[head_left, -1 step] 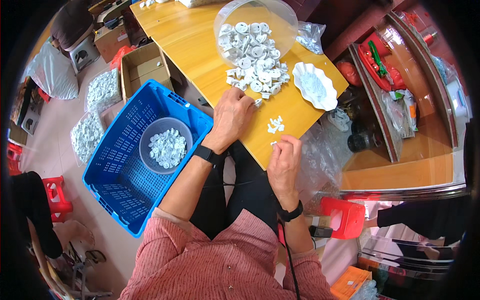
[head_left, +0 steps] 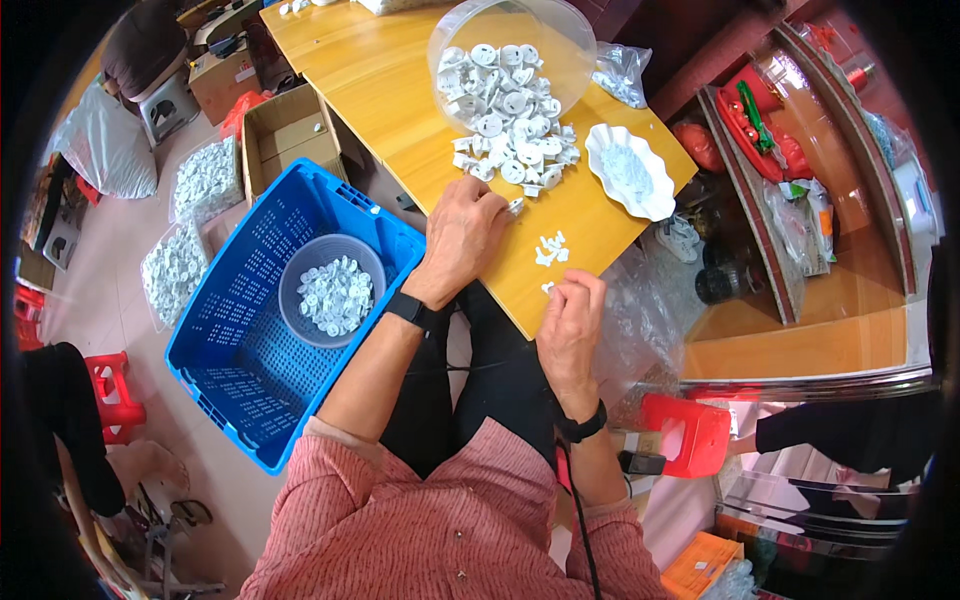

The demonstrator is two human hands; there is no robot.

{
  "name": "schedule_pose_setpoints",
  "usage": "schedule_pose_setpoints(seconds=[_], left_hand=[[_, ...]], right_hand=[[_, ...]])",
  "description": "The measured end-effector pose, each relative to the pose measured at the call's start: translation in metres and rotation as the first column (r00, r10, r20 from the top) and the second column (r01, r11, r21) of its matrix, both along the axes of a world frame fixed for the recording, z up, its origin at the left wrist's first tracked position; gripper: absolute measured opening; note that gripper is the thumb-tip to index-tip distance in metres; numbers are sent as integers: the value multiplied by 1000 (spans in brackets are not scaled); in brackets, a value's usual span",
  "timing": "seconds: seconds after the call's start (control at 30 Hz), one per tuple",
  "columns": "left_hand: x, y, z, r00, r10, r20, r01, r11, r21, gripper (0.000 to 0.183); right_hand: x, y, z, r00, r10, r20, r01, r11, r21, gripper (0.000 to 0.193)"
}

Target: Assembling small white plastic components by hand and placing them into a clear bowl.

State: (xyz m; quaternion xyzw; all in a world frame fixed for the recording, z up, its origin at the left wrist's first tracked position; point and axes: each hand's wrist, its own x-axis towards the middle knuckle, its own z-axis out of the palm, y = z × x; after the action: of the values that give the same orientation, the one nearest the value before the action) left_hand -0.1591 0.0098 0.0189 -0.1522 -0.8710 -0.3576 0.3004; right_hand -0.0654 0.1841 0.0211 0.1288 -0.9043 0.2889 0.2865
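Note:
My left hand (head_left: 462, 235) rests at the left edge of the wooden table, its thumb and fingers closed on a white round plastic part (head_left: 516, 207) that peeks out at the fingertips. Nearer to me, my right hand (head_left: 571, 325) is closed in a pinch by a small white plastic piece (head_left: 548, 287). Several similar loose pieces (head_left: 550, 249) lie on the table between the hands. Beyond them, a heap of white round plastic parts (head_left: 515, 150) spills from a tipped clear tub (head_left: 567, 60). A scalloped white dish (head_left: 655, 205) holds small clear bits.
Left of the table (head_left: 380, 90), a blue basket (head_left: 225, 400) contains a translucent bowl (head_left: 292, 318) of white parts. An open cardboard box (head_left: 262, 130) and bags of parts (head_left: 205, 185) sit on the floor behind it. Wooden shelves (head_left: 850, 130) stand at the right.
My right hand has shifted very slightly to the right. Otherwise the two frames look alike.

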Motion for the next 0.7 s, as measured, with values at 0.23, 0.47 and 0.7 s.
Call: schedule_pose_setpoints(seconds=[0.23,0.47,0.7], left_hand=[[26,-2,6,999,-33,39,21,962,273,9],[61,-3,-1,905,-327,272,-33,584,811,12],[97,4,-6,777,-613,143,-136,59,989,8]], right_hand=[[2,3,9,1000,4,-16,-5,1000,-14,12],[0,0,7,998,52,30,-51,998,-35,10],[-3,6,1,999,7,-35,-10,997,-81,14]])
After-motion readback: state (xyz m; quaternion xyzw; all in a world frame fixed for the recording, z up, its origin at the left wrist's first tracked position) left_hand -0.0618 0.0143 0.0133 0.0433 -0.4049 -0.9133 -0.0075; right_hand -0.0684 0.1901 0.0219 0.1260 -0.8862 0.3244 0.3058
